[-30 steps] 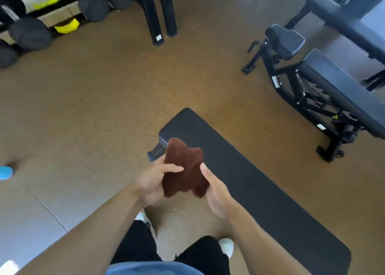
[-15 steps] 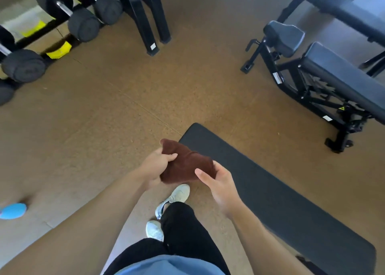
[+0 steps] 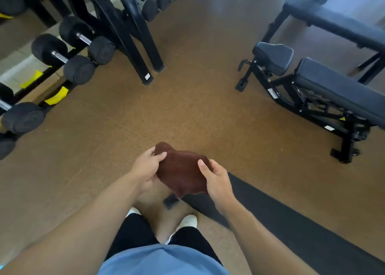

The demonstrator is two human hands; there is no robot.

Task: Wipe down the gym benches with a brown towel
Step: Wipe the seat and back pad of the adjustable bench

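The brown towel [image 3: 181, 170] hangs between both hands in front of me. My left hand [image 3: 145, 170] pinches its left edge with the thumb on top. Its right edge is gripped by my right hand [image 3: 218, 183]. Just below and to the right runs a flat black bench [image 3: 291, 229], its near end partly hidden by the towel and my right forearm. An adjustable black bench [image 3: 341, 91] on a black frame stands at the right. Another black bench [image 3: 333, 22] is at the far upper right.
A dumbbell rack [image 3: 125, 24] with several black dumbbells [image 3: 70, 57] fills the upper left, its legs reaching onto the brown floor [image 3: 187, 108]. My white shoes [image 3: 187, 220] stand by the flat bench's end. The adjustable bench's foot [image 3: 343, 153] juts toward the middle.
The view has tilted up and forward, so the flat bench has slid lower right in view. The towel is spread a little wider between my hands, which still hold it.
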